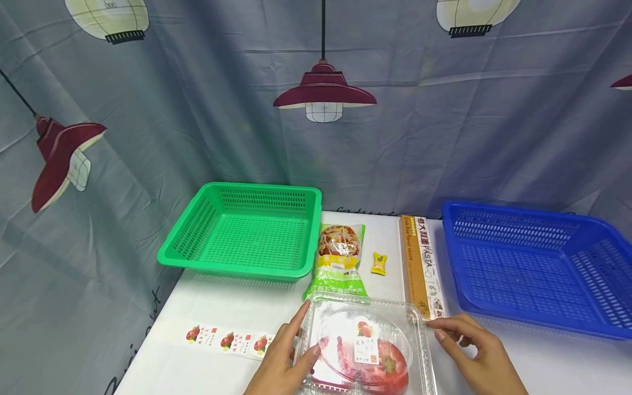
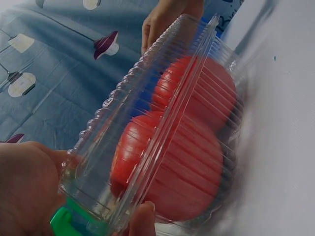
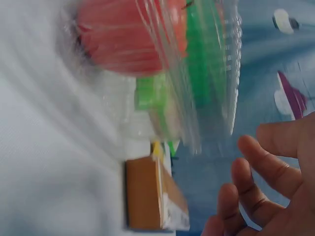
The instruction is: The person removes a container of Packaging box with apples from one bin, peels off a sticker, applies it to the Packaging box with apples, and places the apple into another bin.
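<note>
A clear plastic clamshell container [image 1: 417,351] with red tomatoes [image 2: 182,162] inside lies at the front of the table. A white label [image 1: 366,351] with a red fruit picture is on its lid. My left hand [image 1: 283,362] grips the container's left side, its thumb at the near part of the edge and a finger along the far corner. At the right side, my right hand [image 1: 476,351] has its fingers loosely bent, with nothing held. In the right wrist view, its fingertips [image 3: 247,143] stand just apart from the container's edge.
A green basket [image 1: 239,274] stands back left, a blue basket [image 1: 533,321] at the right. Between them lie a green-and-yellow food bag [image 1: 338,263], a small yellow packet [image 1: 378,263] and a pasta box [image 1: 419,263]. A label strip [image 1: 227,341] lies front left. A curtain [image 1: 395,153] hangs behind.
</note>
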The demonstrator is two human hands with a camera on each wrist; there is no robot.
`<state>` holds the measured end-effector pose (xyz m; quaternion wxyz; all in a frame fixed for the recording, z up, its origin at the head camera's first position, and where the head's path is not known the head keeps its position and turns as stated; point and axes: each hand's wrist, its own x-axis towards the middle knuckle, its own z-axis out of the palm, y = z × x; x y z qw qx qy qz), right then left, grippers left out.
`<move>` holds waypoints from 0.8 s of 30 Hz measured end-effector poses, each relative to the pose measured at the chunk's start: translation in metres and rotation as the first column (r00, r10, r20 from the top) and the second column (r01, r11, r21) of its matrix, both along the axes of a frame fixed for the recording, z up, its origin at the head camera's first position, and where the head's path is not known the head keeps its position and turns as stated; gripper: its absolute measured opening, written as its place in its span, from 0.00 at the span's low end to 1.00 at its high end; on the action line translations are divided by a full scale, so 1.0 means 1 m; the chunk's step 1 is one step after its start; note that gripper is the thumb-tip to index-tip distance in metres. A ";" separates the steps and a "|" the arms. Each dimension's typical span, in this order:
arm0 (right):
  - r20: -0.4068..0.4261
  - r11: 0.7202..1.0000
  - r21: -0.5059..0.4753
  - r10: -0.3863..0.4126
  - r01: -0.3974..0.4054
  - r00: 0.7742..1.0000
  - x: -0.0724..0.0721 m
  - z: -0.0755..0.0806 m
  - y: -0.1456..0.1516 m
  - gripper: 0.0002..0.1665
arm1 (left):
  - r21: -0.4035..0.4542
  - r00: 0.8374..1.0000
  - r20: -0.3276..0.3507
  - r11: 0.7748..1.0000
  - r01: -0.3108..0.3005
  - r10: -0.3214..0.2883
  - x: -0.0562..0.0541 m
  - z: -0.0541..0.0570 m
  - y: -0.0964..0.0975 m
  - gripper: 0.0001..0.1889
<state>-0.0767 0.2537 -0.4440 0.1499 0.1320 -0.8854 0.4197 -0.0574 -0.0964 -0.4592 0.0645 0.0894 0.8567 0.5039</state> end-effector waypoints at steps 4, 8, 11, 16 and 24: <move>0.129 0.993 0.001 -0.115 0.116 0.985 0.002 -0.005 0.015 0.09 | 0.013 1.000 -0.023 1.000 0.004 -0.004 0.001 -0.001 0.000 0.34; 0.264 0.982 -0.012 -0.179 0.189 0.948 0.003 -0.009 0.032 0.12 | 0.016 0.999 -0.040 1.000 0.003 -0.003 0.001 -0.001 0.000 0.31; 0.325 0.977 -0.048 -0.181 0.207 0.928 0.003 -0.012 0.044 0.16 | 0.008 0.999 -0.041 1.000 -0.003 0.003 0.000 -0.002 0.001 0.30; 0.422 0.958 -0.174 -0.137 0.228 0.896 0.001 -0.014 0.063 0.21 | 0.002 1.000 -0.030 1.000 0.003 -0.003 0.000 0.000 0.000 0.31; 0.433 0.788 -0.579 0.083 0.207 0.897 -0.001 -0.022 0.092 0.21 | -0.009 0.999 -0.035 1.000 0.026 -0.027 0.000 0.001 -0.001 0.33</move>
